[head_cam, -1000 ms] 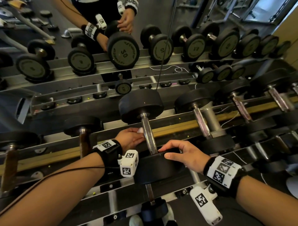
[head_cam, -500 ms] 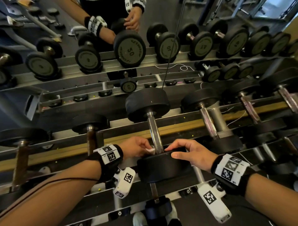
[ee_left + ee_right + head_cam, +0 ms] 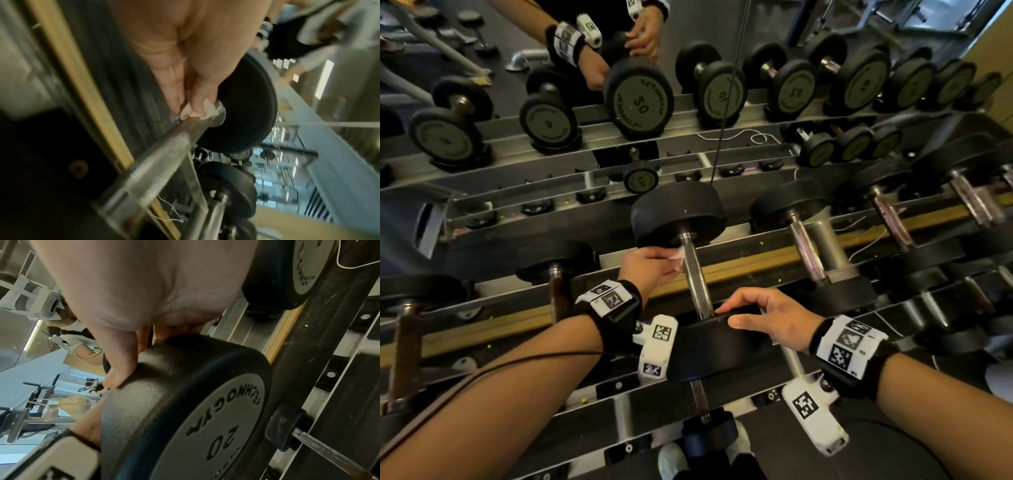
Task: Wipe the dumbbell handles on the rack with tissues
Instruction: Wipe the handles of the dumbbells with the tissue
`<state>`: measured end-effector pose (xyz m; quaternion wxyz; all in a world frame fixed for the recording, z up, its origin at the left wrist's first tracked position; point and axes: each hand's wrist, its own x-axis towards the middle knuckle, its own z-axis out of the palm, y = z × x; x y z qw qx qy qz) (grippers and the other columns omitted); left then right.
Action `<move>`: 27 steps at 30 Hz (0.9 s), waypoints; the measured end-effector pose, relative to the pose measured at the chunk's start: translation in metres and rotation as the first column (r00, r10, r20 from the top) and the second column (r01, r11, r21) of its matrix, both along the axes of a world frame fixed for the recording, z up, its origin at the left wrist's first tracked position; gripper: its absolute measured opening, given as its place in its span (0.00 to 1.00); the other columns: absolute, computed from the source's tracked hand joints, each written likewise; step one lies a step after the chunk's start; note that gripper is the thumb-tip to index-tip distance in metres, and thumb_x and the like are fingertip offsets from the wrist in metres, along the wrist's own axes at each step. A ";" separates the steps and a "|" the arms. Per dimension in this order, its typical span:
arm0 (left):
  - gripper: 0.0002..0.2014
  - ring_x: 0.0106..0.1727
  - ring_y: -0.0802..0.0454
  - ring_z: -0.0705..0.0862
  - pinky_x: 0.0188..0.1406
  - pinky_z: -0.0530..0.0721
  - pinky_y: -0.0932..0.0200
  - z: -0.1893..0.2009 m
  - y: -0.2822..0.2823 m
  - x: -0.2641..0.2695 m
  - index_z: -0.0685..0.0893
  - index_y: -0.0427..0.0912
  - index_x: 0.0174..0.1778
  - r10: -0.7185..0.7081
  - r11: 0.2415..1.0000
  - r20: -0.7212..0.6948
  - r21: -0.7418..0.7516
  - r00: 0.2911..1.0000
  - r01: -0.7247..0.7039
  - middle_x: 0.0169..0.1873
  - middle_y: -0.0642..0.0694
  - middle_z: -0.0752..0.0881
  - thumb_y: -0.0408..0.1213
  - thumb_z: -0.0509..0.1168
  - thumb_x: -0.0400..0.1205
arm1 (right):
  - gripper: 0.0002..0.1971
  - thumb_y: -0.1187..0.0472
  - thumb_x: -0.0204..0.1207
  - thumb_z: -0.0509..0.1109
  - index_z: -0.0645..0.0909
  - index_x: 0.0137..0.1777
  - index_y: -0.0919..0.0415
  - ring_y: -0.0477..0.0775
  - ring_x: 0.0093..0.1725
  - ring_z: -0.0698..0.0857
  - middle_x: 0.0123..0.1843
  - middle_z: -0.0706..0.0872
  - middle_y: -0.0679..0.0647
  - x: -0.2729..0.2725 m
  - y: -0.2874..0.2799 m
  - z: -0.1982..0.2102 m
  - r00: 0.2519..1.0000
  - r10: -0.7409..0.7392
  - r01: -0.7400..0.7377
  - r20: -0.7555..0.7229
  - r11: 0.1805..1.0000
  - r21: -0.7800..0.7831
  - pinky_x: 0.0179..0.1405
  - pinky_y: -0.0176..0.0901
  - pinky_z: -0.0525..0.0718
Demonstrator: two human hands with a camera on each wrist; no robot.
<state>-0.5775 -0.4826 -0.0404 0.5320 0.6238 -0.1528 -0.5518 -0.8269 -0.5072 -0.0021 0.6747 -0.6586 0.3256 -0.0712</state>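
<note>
Head view: The left hand [image 3: 650,265] pinches a white tissue [image 3: 677,255] against the far end of the knurled dumbbell handle [image 3: 697,277], just below the far weight head [image 3: 678,214]. The right hand [image 3: 767,317] rests on the near weight head [image 3: 717,346], fingers curled over its rim, thumb extended along the near edge. The dumbbell lies on the rack [image 3: 756,260].

Left wrist view: The fingers [image 3: 197,95] curl round the tissue [image 3: 207,112] and press it onto the handle [image 3: 170,147] where it meets the collar.

Right wrist view: The right hand [image 3: 144,293] grips the weight head [image 3: 185,410] marked 20; fingertips are hidden behind the head.
</note>
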 end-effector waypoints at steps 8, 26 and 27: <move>0.10 0.42 0.57 0.90 0.46 0.87 0.61 0.005 0.036 -0.003 0.92 0.52 0.37 -0.628 0.770 0.413 0.204 0.660 0.605 0.37 0.52 0.92 0.30 0.75 0.77 | 0.09 0.68 0.78 0.72 0.87 0.54 0.57 0.46 0.54 0.88 0.51 0.90 0.49 0.003 0.000 0.003 1.000 0.004 -0.004 0.031 1.000 0.028 0.55 0.37 0.84; 0.09 0.40 0.52 0.91 0.36 0.89 0.65 0.023 0.007 0.000 0.91 0.44 0.40 -0.263 0.965 0.364 0.089 0.893 0.247 0.39 0.45 0.92 0.24 0.75 0.74 | 0.08 0.62 0.77 0.74 0.88 0.53 0.50 0.50 0.56 0.88 0.52 0.90 0.50 0.003 0.000 0.002 1.000 0.006 -0.006 -0.012 1.000 0.007 0.59 0.45 0.84; 0.09 0.40 0.55 0.91 0.35 0.87 0.67 0.025 0.009 0.002 0.91 0.46 0.39 -0.347 0.937 0.416 0.132 0.841 0.322 0.37 0.47 0.92 0.25 0.76 0.73 | 0.08 0.62 0.77 0.75 0.88 0.53 0.50 0.52 0.57 0.88 0.53 0.90 0.52 0.003 0.000 0.002 1.000 0.006 -0.006 -0.011 1.000 0.009 0.60 0.48 0.85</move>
